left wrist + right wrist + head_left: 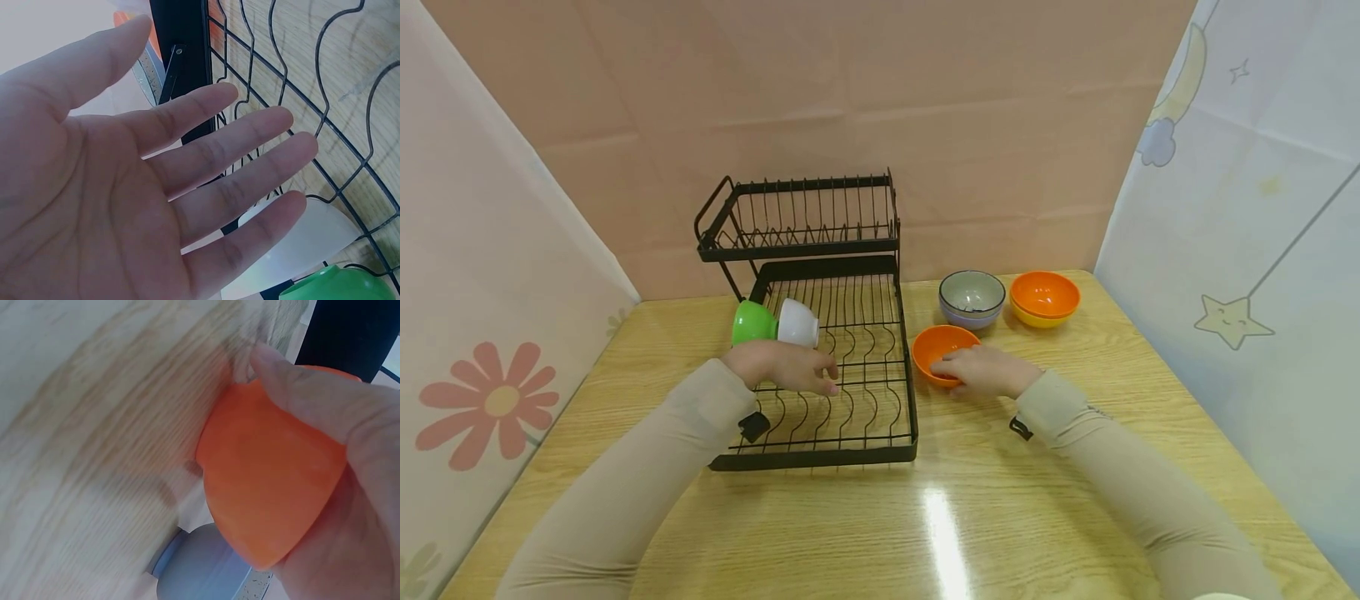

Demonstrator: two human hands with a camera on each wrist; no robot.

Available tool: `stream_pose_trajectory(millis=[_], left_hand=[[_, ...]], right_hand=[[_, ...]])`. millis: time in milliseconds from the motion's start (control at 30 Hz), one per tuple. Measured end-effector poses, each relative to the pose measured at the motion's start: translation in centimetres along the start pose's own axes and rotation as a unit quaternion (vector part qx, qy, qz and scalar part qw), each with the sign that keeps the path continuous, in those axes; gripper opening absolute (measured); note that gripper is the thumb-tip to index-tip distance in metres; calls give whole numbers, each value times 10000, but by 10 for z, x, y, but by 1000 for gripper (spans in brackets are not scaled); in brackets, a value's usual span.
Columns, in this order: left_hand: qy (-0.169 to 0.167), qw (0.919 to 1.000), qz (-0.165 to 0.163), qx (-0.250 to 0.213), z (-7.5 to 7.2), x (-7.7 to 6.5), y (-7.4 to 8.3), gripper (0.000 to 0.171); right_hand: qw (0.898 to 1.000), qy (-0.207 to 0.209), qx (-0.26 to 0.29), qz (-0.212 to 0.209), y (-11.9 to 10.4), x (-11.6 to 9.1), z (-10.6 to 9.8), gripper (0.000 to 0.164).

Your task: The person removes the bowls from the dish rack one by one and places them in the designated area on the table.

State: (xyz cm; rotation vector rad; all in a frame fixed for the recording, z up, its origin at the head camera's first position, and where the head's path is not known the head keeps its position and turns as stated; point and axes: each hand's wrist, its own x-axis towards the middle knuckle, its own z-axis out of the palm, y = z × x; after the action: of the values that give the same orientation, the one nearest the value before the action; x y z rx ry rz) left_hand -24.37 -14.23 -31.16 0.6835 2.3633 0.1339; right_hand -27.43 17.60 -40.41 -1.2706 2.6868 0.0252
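Observation:
My right hand (985, 371) grips the rim of an orange bowl (269, 478), its thumb along the outside and its fingers inside. That bowl is close to the table, just right of the black dish rack (820, 457). Over the rack's lower tier hovers my left hand (786, 367), empty, its fingers spread and nearly straight in the left wrist view. Behind this hand, a green bowl (751, 322) and a white bowl (799, 323) stand tipped on their sides, side by side in the wire slots. My left hand partly covers the green bowl in the head view.
A greyish bowl (972, 292) sits stacked in a lavender bowl (970, 320) behind the orange one. Farther right, another orange bowl (1045, 292) nests in a yellow bowl (1039, 320). The rack's upper tier (805, 248) rises at the back. Fabric walls enclose the wooden table (820, 533).

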Motion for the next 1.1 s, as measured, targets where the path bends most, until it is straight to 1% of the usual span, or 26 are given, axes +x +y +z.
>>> stream_pose_trajectory(millis=[300, 400, 467, 567, 633, 700, 733, 833, 900, 933, 1000, 1100], left_hand=[[-21, 9999, 10, -110, 0, 0, 1, 48], [-24, 9999, 4, -141, 1, 1, 1, 48], [-22, 9999, 7, -148, 1, 2, 1, 48], [-20, 9999, 8, -120, 1, 2, 1, 47], [-18, 10000, 12, -79, 1, 2, 1, 47], [-22, 10000, 1, -50, 1, 2, 1, 47], [-21, 10000, 4, -45, 0, 3, 1, 47], [-26, 10000, 8, -45, 0, 3, 2, 47], [-24, 10000, 6, -62, 0, 4, 2, 47], [-25, 10000, 4, -75, 0, 4, 2, 46], [-36, 10000, -15, -92, -1, 4, 3, 46], [-57, 9999, -29, -105, -1, 4, 4, 45]], right_hand=[[9999, 87, 5, -63, 0, 2, 1, 32], [9999, 126, 96, -7, 0, 2, 0, 28], [9993, 170, 315, 75, 0, 1, -1, 26], [9970, 391, 634, 202, 2, -2, -6, 25], [9942, 695, 771, 295, 4, -5, -11, 25], [9898, 1175, 691, 426, 7, -9, -19, 26], [9859, 1466, 618, 526, 8, -11, -23, 26], [9674, 2337, 375, 895, 13, -19, -36, 21], [9542, 2719, 292, 1218, 17, -23, -40, 16], [9498, 2802, 276, 1364, 19, -26, -42, 14], [9454, 2811, 266, 1628, 24, -29, -41, 13], [9465, 2602, 242, 1892, 30, -34, -38, 13]])
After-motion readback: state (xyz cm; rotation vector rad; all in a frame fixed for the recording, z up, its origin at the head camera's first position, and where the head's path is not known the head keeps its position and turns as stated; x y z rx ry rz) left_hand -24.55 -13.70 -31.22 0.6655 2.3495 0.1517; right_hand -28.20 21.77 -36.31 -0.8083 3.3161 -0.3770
